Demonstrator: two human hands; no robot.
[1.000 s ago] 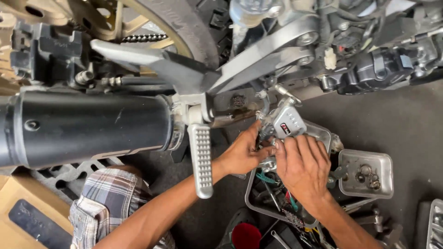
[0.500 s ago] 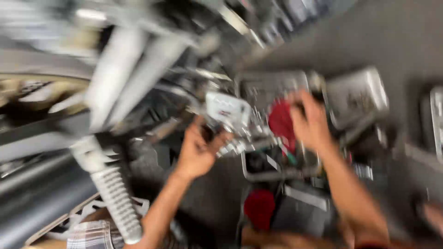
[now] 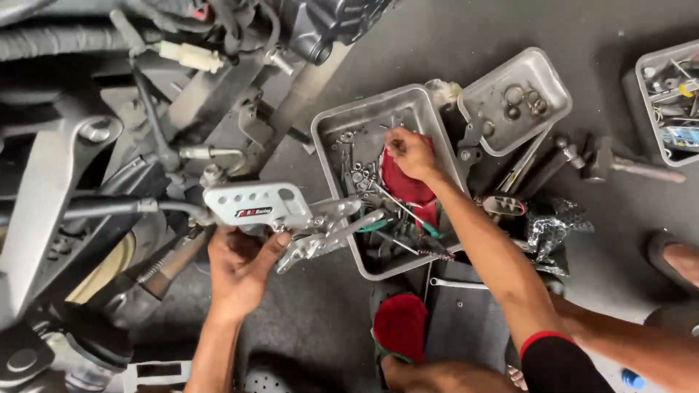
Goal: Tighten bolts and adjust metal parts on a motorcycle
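Being gripped at frame centre-left by the L hand (image 3: 244, 266) is a silver footrest bracket (image 3: 258, 205), while small hardware is being pinched by R hand (image 3: 409, 151) fingers inside the grey tray (image 3: 331, 127), upper centre.

A silver-grey metal bracket (image 3: 251, 204) with a row of round holes and a small red, white and black label is held up by the left hand (image 3: 240, 266). A light grey tray (image 3: 331, 135) is filled with silver screws and dark tools, and a red cloth (image 3: 404, 185) is seen inside it under the right hand (image 3: 410, 151). A teal-green handle (image 3: 429, 229) is shown beside that cloth. A second pale grey tray (image 3: 542, 69) is dotted with dull metal rings. A red round pad (image 3: 400, 325) is seen on the dark grey floor (image 3: 466, 44). A black sleeve (image 3: 564, 364) is edged with a red band. A white connector (image 3: 191, 57) is set against black motorcycle parts (image 3: 65, 44)
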